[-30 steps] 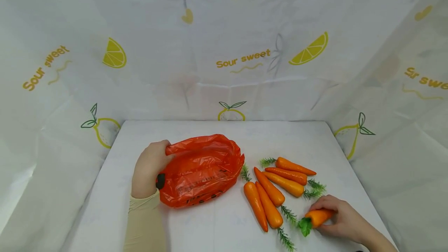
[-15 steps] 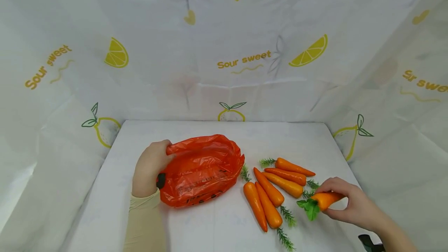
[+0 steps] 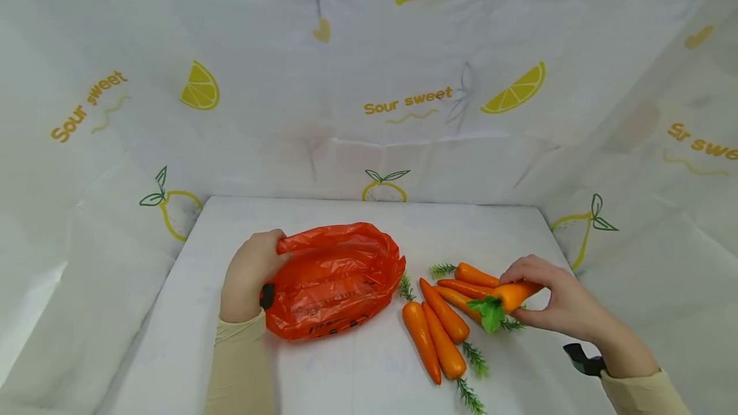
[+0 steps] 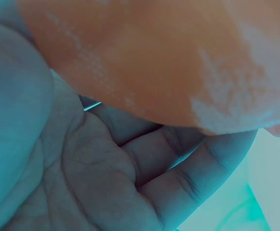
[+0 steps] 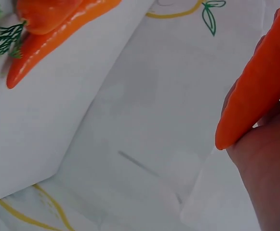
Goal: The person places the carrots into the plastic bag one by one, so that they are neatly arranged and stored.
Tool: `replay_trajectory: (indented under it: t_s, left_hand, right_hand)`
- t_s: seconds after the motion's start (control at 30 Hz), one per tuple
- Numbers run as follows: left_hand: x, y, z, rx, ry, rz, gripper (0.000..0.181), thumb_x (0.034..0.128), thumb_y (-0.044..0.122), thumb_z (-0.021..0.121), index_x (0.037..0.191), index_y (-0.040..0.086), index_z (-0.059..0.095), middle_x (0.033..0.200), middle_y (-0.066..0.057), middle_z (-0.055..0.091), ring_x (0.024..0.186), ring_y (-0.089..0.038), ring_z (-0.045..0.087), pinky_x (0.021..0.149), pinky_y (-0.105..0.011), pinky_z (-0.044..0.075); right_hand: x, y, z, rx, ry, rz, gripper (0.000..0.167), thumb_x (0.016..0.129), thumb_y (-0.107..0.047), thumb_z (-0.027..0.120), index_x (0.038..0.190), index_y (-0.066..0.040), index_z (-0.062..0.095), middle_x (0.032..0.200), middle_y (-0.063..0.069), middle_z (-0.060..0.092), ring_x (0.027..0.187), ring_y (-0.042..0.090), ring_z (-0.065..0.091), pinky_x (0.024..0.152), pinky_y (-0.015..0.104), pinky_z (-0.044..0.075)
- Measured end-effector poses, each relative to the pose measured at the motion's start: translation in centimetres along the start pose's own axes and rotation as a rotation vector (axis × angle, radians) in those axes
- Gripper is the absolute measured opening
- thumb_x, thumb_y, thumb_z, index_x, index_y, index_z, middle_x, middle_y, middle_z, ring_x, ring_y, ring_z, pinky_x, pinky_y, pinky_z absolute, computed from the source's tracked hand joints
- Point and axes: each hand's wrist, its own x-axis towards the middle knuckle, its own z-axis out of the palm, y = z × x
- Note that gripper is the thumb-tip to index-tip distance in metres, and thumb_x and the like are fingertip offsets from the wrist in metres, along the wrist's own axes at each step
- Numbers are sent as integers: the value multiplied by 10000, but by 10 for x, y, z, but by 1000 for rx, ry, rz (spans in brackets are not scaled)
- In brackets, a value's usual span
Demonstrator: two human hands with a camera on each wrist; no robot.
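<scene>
My left hand (image 3: 250, 275) grips the left rim of a red plastic bag (image 3: 337, 290), whose mouth gapes upward on the table. In the left wrist view the bag's film (image 4: 140, 57) hides the fingertips, and the fingers bend behind it. My right hand (image 3: 567, 303) holds an orange carrot (image 3: 513, 296) with broad green leaves between thumb and fingers, above the loose carrots on the right. Seen from the right wrist, that carrot's tapered end (image 5: 248, 103) points back along the palm. Several carrots with feathery tops lie right of the bag, among them a near one (image 3: 421, 341).
The white table (image 3: 352, 376) ends at a back edge, where a lemon-print cloth (image 3: 288, 82) rises. The same cloth hangs along both sides. A dark strap end (image 3: 583, 360) sticks out by my right wrist.
My right hand has lifted the leafy carrot and carried it away from me and slightly left, over the other carrots. The left hand and the bag have stayed in place.
</scene>
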Motion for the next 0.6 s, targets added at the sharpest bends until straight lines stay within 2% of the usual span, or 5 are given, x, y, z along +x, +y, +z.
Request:
replay_trajectory:
  t_s: [0.1, 0.23, 0.43, 0.6]
  left_hand:
    - [0, 1, 0, -4, -7, -3, 300, 1034, 216, 787, 1259, 28, 722, 1119, -135, 788, 926, -288, 685, 933, -540, 612]
    - [1, 1, 0, -4, -14, -1, 302, 1034, 226, 788, 1255, 31, 721, 1114, -131, 785, 921, -285, 681, 927, -536, 609]
    - [3, 0, 2, 3, -16, 7, 311, 1035, 230, 789, 1264, 31, 721, 1126, -132, 789, 926, -284, 689, 928, -536, 607]
    - [4, -1, 3, 7, -7, 14, 309, 1034, 228, 790, 1263, 32, 722, 1137, -134, 790, 936, -285, 695, 930, -534, 610]
  right_hand:
    - [16, -6, 0, 8, -13, -16, 632, 746, -33, 1026, 1193, -377, 740, 1154, -182, 703, 1022, 34, 598, 804, 233, 570]
    - [41, -13, 1, 24, -57, -21, 625, 780, -32, 994, 1211, -407, 742, 1178, -195, 697, 1036, 34, 593, 796, 265, 572]
    - [80, -27, 5, 22, -98, -61, 640, 794, -22, 961, 1214, -450, 739, 1186, -230, 702, 1089, 25, 608, 894, 301, 568]
    - [106, -38, 9, 62, -97, -83, 592, 830, -63, 956, 1222, -452, 743, 1187, -212, 706, 1107, 43, 607, 917, 314, 561]
